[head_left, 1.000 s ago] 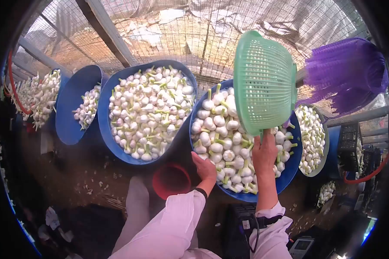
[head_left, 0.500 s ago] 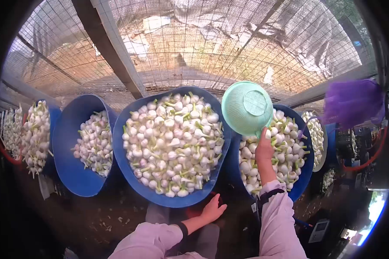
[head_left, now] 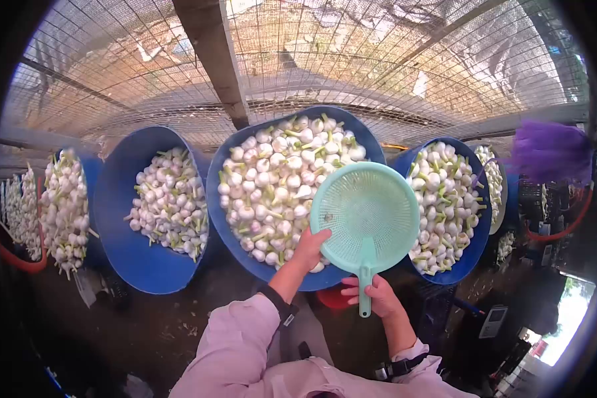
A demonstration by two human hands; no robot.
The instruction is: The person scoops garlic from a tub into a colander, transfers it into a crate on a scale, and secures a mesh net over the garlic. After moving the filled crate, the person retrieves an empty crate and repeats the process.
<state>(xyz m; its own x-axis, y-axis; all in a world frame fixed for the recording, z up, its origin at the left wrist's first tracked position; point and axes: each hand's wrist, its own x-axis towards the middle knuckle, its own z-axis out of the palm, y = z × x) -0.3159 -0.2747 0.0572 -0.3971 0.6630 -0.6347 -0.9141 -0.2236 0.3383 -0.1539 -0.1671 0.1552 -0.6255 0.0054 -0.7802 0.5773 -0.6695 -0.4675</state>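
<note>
A mint-green plastic strainer (head_left: 391,205) with a short handle is held over the front right of the middle blue tub, its hollow side facing me. Only a small dark speck shows inside it. My left hand (head_left: 306,251) is closed on the strainer's left rim, thumb over the edge. At the handle is my right hand (head_left: 381,300), its fingers spread behind the handle and not wrapped round it. Garlic bulbs (head_left: 272,179) with cut green stems fill the middle blue tub (head_left: 213,212). More bulbs (head_left: 444,205) are in the right blue tub (head_left: 474,249).
To the left, a blue tub (head_left: 123,245) is partly filled with garlic, with more garlic (head_left: 65,212) beyond. A wire mesh wall (head_left: 338,73) and wooden post (head_left: 212,60) stand behind. A purple net bag (head_left: 550,151) hangs at right. Something red (head_left: 335,298) sits below the middle tub.
The strainer has come from above the right tub toward me and turned from its underside to its hollow side. My left hand has risen from below the tub onto its rim; my right hand has loosened.
</note>
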